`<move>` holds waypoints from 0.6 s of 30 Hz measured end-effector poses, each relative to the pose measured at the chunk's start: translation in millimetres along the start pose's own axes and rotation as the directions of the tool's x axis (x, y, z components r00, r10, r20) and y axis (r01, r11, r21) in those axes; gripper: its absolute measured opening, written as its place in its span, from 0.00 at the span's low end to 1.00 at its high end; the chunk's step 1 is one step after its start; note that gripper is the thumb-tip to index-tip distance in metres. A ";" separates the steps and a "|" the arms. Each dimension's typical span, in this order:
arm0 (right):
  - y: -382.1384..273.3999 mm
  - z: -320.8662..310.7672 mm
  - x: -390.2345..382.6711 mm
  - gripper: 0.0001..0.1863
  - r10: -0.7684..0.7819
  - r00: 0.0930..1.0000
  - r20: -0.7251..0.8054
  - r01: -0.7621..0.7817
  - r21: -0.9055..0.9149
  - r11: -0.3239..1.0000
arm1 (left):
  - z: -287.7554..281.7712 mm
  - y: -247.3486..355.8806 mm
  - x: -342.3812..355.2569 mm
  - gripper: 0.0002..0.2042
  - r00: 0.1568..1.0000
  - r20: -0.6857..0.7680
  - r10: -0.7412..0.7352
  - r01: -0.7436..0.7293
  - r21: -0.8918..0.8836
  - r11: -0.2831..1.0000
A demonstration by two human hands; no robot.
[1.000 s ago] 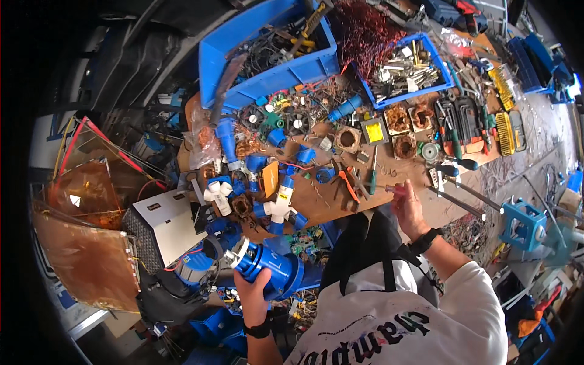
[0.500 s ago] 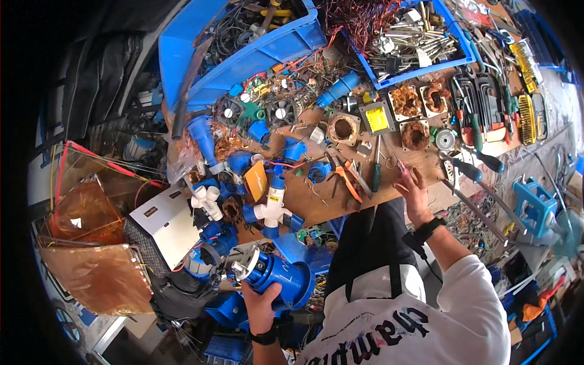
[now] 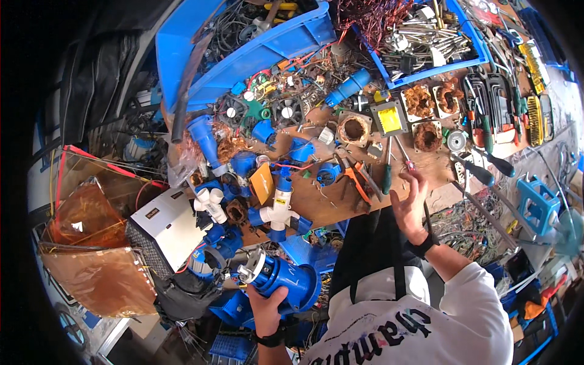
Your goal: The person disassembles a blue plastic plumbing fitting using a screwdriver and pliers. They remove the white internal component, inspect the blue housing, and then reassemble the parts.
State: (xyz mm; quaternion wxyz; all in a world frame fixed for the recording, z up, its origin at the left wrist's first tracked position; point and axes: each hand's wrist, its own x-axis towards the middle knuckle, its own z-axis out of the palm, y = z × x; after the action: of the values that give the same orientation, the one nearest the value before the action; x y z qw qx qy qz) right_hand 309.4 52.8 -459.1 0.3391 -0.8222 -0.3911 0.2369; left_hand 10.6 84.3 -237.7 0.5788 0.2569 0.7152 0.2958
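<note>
My left hand [image 3: 266, 309] is closed around a blue cylindrical housing [image 3: 289, 281] with a wide flange on its right end and a pale metal fitting on its left. It is held tilted, in front of the bench's near edge. My right hand [image 3: 410, 207] has its fingers apart and loosely bent over the bench edge, with nothing visible in it. Just beyond its fingertips lies a screwdriver with a red handle [image 3: 410, 165]. To its left are a dark green-handled screwdriver [image 3: 387, 176] and orange-handled pliers [image 3: 358, 185].
A white cross-shaped fitting with blue ends [image 3: 280, 210] stands near the bench edge. Behind are rusty square motor parts [image 3: 427, 137] and a yellow-filled square part [image 3: 389, 119]. Blue bins [image 3: 261, 58] line the back. Files and hand tools [image 3: 483, 173] crowd the right.
My right hand has drawn back slightly toward me, away from the red-handled screwdriver. The view has shifted a little. My left hand keeps its hold on the blue housing.
</note>
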 end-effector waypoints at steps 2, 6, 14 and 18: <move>0.2 12.5 -0.9 0.26 -0.016 0.990 0.137 0.003 0.096 0.995 | -4.5 -1.4 2.1 0.38 1.000 0.008 -0.007 0.007 0.002 1.000; -4.9 34.0 -5.3 0.25 -0.012 0.949 0.316 -0.007 0.059 0.998 | -16.6 -7.5 4.8 0.39 1.000 -0.013 0.020 -0.019 0.036 0.999; 22.1 55.5 -10.4 0.28 0.071 0.992 0.107 -0.073 0.016 0.997 | -30.1 -10.8 5.3 0.41 0.998 -0.048 -0.037 0.036 -0.018 0.999; 43.6 59.5 -7.5 0.26 0.123 0.982 0.141 -0.139 0.107 0.984 | -35.6 -10.4 7.8 0.41 0.997 -0.049 -0.056 0.056 -0.008 0.998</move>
State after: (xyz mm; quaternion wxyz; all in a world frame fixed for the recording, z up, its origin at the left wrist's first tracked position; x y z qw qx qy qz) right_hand 287.2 48.6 -529.7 0.3432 -0.8072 -0.3433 0.3357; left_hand -26.2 78.2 -245.0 0.5700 0.2273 0.7351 0.2882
